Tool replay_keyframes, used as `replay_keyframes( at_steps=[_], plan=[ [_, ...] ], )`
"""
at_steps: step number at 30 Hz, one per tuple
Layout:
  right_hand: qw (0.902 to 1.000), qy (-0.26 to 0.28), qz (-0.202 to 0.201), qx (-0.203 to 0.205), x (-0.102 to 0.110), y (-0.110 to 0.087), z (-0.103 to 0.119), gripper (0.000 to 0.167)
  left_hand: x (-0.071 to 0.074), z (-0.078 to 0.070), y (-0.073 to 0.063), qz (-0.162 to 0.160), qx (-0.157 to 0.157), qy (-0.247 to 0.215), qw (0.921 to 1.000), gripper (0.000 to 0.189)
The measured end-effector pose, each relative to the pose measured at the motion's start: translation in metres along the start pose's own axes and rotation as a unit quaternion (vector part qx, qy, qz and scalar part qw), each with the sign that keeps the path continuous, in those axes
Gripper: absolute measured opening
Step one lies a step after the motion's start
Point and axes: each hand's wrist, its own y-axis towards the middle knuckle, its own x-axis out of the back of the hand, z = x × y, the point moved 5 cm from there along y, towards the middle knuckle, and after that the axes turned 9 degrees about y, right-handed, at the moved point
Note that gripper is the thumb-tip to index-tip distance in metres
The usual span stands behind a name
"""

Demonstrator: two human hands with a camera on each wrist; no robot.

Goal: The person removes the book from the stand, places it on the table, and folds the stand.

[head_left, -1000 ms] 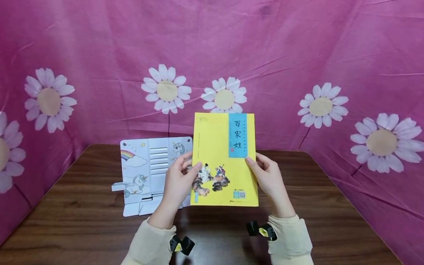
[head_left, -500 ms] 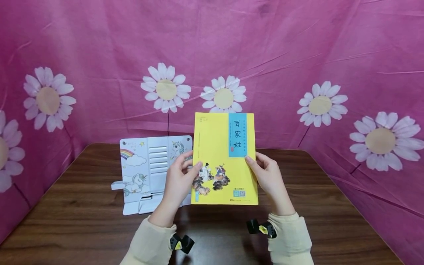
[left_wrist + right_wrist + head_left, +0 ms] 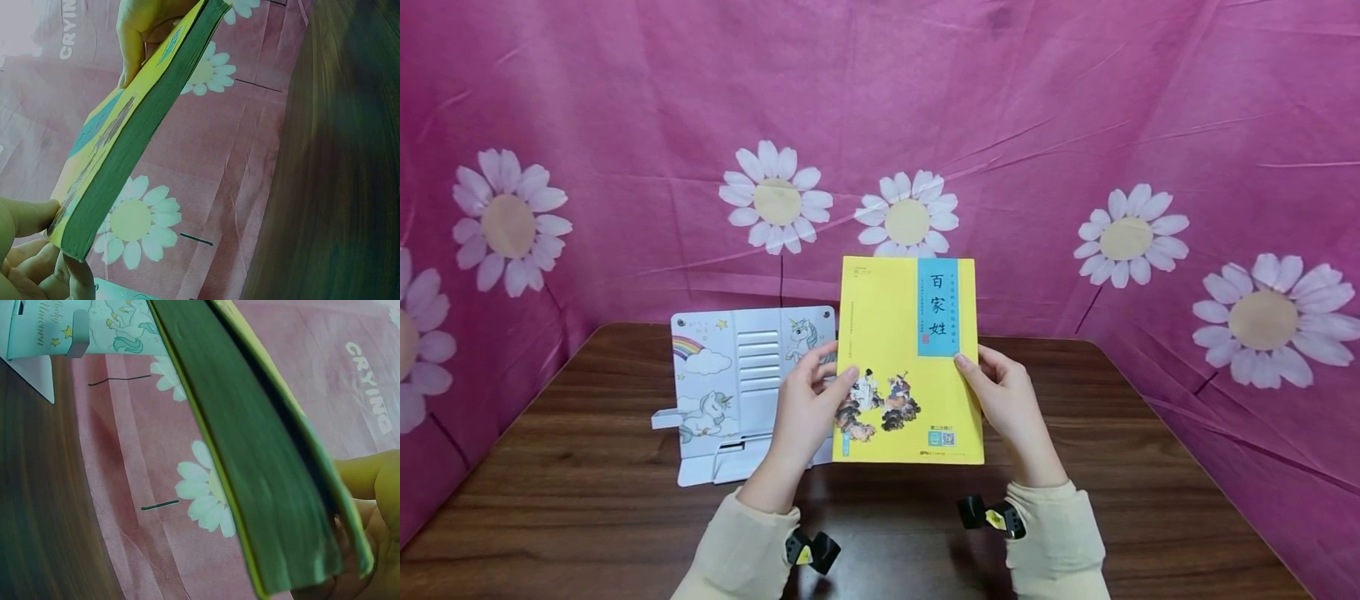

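Note:
A yellow book [image 3: 895, 333] with a blue title strip is held upright, its front cover facing the head camera. My left hand [image 3: 808, 408] grips its left edge, thumb on the cover and fingers behind. At the right edge my right hand [image 3: 1011, 400] pinches it the same way. In the left wrist view the closed page block [image 3: 144, 137] shows along the bottom. The right wrist view has the page block [image 3: 250, 450] too, with a gap under the front cover. Behind the left hand stands a white book stand [image 3: 760, 358] printed with unicorns and a rainbow, partly hidden.
The stand's white side tab [image 3: 665, 419] sticks out to the left, and its wire holder [image 3: 730, 462] juts forward at the base. A dark wooden table [image 3: 587, 517] lies beneath. Pink cloth [image 3: 1022, 125] with white daisies hangs around the table's back and sides.

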Motion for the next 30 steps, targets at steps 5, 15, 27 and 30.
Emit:
replay_keyframes(
  at_steps=[5, 15, 27, 30],
  plan=[
    [1.0, -0.004, 0.0, -0.001, 0.0, 0.0006, 0.0, 0.04, -0.0011, 0.0012, 0.0003, 0.0, 0.0, -0.005, 1.0, 0.048],
    [1.0, -0.009, 0.0, -0.004, 0.0, 0.0001, 0.0004, 0.042, -0.0031, 0.0029, 0.0001, 0.004, 0.009, -0.005, 0.9999, 0.049],
    [0.9998, -0.017, -0.001, -0.008, -0.0002, -0.0006, -0.001, 0.044, -0.0053, 0.0052, 0.0012, 0.006, 0.013, 0.008, 0.9999, 0.047],
    [0.9998, -0.019, -0.001, -0.007, -0.0001, -0.0005, -0.0007, 0.043, -0.0052, 0.0043, 0.0007, 0.006, 0.015, 0.008, 0.9998, 0.047]
  ],
)
